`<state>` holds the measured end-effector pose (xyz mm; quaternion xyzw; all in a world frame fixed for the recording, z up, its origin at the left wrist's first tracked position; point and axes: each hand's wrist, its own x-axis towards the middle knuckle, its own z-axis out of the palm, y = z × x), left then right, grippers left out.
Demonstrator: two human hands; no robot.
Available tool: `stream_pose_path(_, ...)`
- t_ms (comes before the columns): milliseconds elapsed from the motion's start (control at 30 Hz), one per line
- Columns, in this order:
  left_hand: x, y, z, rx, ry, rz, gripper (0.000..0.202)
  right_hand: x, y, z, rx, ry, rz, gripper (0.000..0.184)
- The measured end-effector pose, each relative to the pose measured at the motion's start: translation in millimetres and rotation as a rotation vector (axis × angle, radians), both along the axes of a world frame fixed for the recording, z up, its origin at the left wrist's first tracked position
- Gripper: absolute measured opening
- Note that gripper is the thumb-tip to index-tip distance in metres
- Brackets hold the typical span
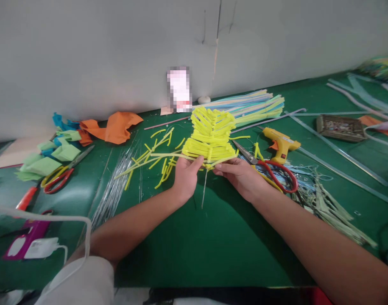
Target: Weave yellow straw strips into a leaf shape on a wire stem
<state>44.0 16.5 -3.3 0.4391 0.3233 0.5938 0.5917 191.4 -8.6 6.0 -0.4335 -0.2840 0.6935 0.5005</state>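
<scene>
A woven piece of yellow strips (210,136) is held up over the green table (213,237), with a thin stick hanging from its bottom. My left hand (185,176) is closed on its lower left edge, thumb on top. My right hand (241,176) pinches its lower right edge. Loose yellow strip offcuts (155,159) lie scattered on the table to the left of the piece.
Red-handled scissors (273,167) and a yellow glue gun (281,144) lie right of my hands. A bundle of pastel strips (254,106) lies behind. Clear thin rods (114,190), second scissors (58,178), green and orange paper scraps (85,135) and a small tray (340,127) lie around.
</scene>
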Motion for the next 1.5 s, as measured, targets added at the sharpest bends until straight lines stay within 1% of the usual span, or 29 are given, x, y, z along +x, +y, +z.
stream_pose_path(167, 0.6, -1.3, 2.2, -0.019, -0.006, -0.006, 0.048, -5.3, -2.8, -1.8, 0.044, -0.053, -0.066, 0.028)
stream_pose_path(333, 0.6, -2.9, 4.9, -0.038, -0.011, -0.018, 0.046, -10.1, -5.8, -3.4, 0.098, -0.090, -0.094, 0.026)
stream_pose_path(533, 0.1, -2.5, 4.0, -0.033, 0.006, -0.033, 0.045, -11.7, -7.6, -5.9, 0.100, -0.177, -0.162, 0.026)
stream_pose_path(633, -0.4, -1.6, 3.5, 0.012, 0.052, -0.014, 0.044, -11.1, -7.7, -3.8, 0.071, -0.175, -0.179, 0.027)
stream_pose_path(800, -1.1, -5.6, 11.9, 0.149, 0.231, 0.076, 0.046, -5.8, -4.1, 2.4, -0.037, -0.018, -0.128, 0.025)
stream_pose_path(867, -1.1, -7.9, 15.2, 0.182, 0.273, 0.079, 0.049, -2.9, -2.2, 3.9, -0.069, 0.027, -0.108, 0.024)
stream_pose_path(967, -0.7, -9.1, 16.3, 0.214, 0.289, 0.075, 0.052, 0.2, -0.7, 5.0, -0.074, 0.069, -0.053, 0.020)
stream_pose_path(1067, 0.0, -8.7, 15.7, 0.217, 0.283, 0.080, 0.053, 0.5, -0.9, 5.0, -0.072, 0.086, -0.022, 0.019)
stream_pose_path(1200, 0.8, -9.4, 17.0, 0.208, 0.263, 0.068, 0.053, -2.1, -1.5, 3.9, -0.055, 0.080, -0.082, 0.020)
stream_pose_path(1300, 0.4, -10.5, 18.0, 0.185, 0.266, 0.091, 0.054, -4.0, -1.9, 2.3, -0.052, 0.056, -0.089, 0.021)
stream_pose_path(1400, -0.5, -10.7, 17.0, 0.162, 0.266, 0.114, 0.056, -5.9, -3.3, 1.0, -0.059, 0.011, -0.091, 0.026)
stream_pose_path(1500, -1.1, -9.7, 14.5, 0.144, 0.244, 0.105, 0.055, -8.2, -5.7, 0.8, -0.038, -0.030, -0.120, 0.032)
